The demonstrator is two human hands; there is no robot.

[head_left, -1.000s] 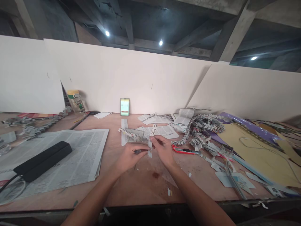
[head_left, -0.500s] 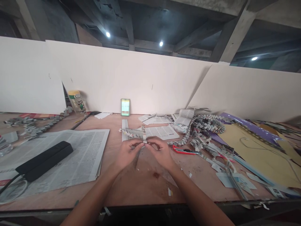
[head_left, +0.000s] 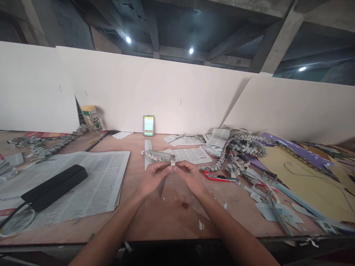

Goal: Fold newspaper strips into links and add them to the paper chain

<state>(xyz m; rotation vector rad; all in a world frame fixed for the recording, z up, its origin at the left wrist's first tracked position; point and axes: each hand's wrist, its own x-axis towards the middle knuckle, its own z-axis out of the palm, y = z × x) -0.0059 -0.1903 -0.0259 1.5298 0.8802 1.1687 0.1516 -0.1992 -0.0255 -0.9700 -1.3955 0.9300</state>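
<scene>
Between the fingertips of my left hand (head_left: pixel 154 176) and my right hand (head_left: pixel 189 175) is a small folded paper strip (head_left: pixel 172 164), printed like newspaper. Both hands are closed on it in a pinch, thumbs nearly meeting. Just behind my left fingers lies a short folded-paper chain (head_left: pixel 148 153); whether it joins the strip is hidden by the fingers. A red utility knife (head_left: pixel 219 177) rests right of my right hand. A long woven paper chain (head_left: pixel 244 146) lies heaped farther right.
Stacked newspaper (head_left: pixel 111 173) with a black power adapter (head_left: pixel 55 187) covers the left. A phone (head_left: pixel 149 125) leans on the white board (head_left: pixel 166 92) beside a bottle (head_left: pixel 93 120). Yellow paper (head_left: pixel 302 177), scraps and a metal ruler-like strip (head_left: pixel 277 214) lie right.
The paper strip that stood up above my fingertips is folded down and now shows only a short piece. My hands stay together in nearly the same place; the view has shifted slightly.
</scene>
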